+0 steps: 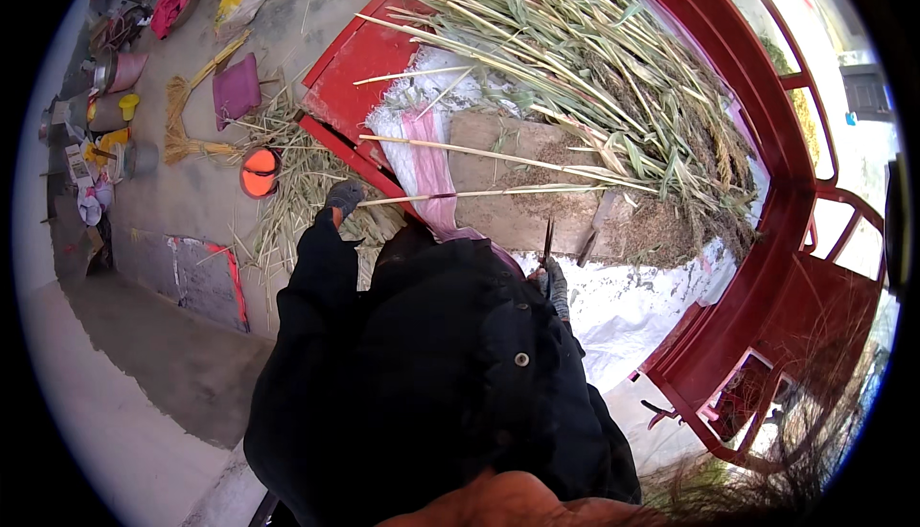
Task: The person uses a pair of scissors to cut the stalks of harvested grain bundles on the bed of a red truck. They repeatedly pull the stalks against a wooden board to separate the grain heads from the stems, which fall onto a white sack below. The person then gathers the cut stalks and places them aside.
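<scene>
My left hand point(343, 199), in a dark grey glove, is closed round the cut end of a long pale stalk point(498, 192). That stalk reaches right across a wooden board point(479, 226) toward the leafy, seeded heads of the pile. In my right hand point(556, 289), also gloved, is a narrow dark-bladed cutting tool point(549, 238), its point away from me; its exact kind is unclear. A knife point(596, 224) with a pale blade lies on the board just beyond. Another loose stalk point(479, 152) crosses the board farther off.
A large heap of cut stalks point(575, 48) fills the red cart bed point(350, 62), over white sacking point(623, 326). Red rails point(810, 177) border the right side. Leaf litter point(302, 163) covers the floor at left, near an orange-topped round object point(259, 172) and a purple cushion point(237, 92).
</scene>
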